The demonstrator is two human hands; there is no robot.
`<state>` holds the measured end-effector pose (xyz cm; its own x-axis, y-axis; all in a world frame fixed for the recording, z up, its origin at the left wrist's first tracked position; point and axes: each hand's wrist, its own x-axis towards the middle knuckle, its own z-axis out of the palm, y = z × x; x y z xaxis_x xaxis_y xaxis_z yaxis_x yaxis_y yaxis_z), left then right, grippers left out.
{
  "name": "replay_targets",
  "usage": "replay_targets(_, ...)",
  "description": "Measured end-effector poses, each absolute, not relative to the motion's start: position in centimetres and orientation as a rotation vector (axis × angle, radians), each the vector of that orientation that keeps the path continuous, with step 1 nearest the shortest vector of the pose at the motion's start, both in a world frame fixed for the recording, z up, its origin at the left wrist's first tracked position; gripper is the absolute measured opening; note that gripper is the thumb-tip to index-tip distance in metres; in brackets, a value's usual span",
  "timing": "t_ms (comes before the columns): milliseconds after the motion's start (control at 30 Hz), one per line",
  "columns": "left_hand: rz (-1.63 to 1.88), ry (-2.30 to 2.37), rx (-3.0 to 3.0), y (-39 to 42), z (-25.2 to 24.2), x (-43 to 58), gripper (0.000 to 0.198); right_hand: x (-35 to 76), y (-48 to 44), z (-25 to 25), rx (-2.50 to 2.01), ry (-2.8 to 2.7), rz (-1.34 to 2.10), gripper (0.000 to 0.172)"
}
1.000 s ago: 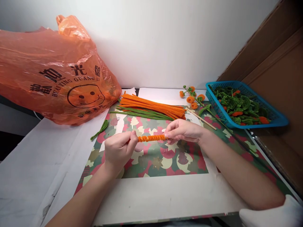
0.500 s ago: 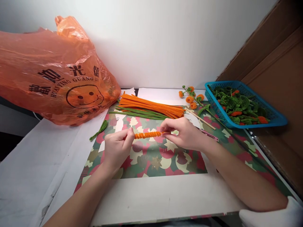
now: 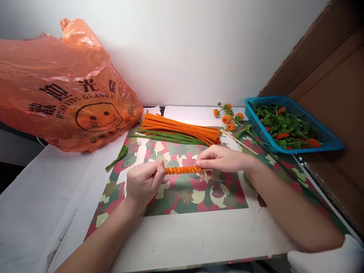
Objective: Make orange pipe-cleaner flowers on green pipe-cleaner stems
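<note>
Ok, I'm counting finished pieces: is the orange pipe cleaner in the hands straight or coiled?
Coiled: the orange pipe cleaner shows tight spiral turns, held between the left hand and right hand.

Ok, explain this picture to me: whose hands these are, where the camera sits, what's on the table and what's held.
There is no machine here: a person works with two bare hands, and the one camera sits on their head, looking forward and down. The left hand and right hand each pinch one end of a coiled orange pipe cleaner over a patterned mat. Behind it lie straight orange pipe cleaners and green pipe cleaners. An orange plastic bag sits far left; a blue basket of green and orange pieces sits right, with small orange flowers and a wooden stick beside it.
</note>
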<state>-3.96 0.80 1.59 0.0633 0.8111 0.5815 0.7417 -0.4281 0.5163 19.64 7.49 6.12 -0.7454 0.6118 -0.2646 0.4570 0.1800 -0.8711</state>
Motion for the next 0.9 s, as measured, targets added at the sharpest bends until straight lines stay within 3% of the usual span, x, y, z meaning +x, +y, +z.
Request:
replay_targets(200, 1.414, 1.563, 2.343, 1.0, 1.4, -4.2, 0.044, 20.0, 8.0, 6.1, -1.27, -1.913, 2.021, 0.048)
replay_targets(333, 1.502, 1.511, 2.427, 1.1, 1.1, -4.4, 0.042, 20.0, 8.1, 5.7, -1.142, -1.842, 2.393, 0.065)
replay_targets(467, 1.542, 1.495, 2.49, 1.2, 1.1, -4.6, 0.042, 20.0, 8.2, 5.2, -0.988, -1.794, 2.517, 0.055)
replay_targets(667, 1.345, 1.586, 2.455, 1.2, 1.2, -4.4, 0.043, 19.3, 7.1, 6.1, -1.122, -2.051, 2.114, 0.026)
replay_targets(900, 1.208, 1.526, 2.46, 0.7, 0.9, -3.2, 0.043, 17.0, 4.7, 6.3, -1.016, -2.522, 1.415, 0.032)
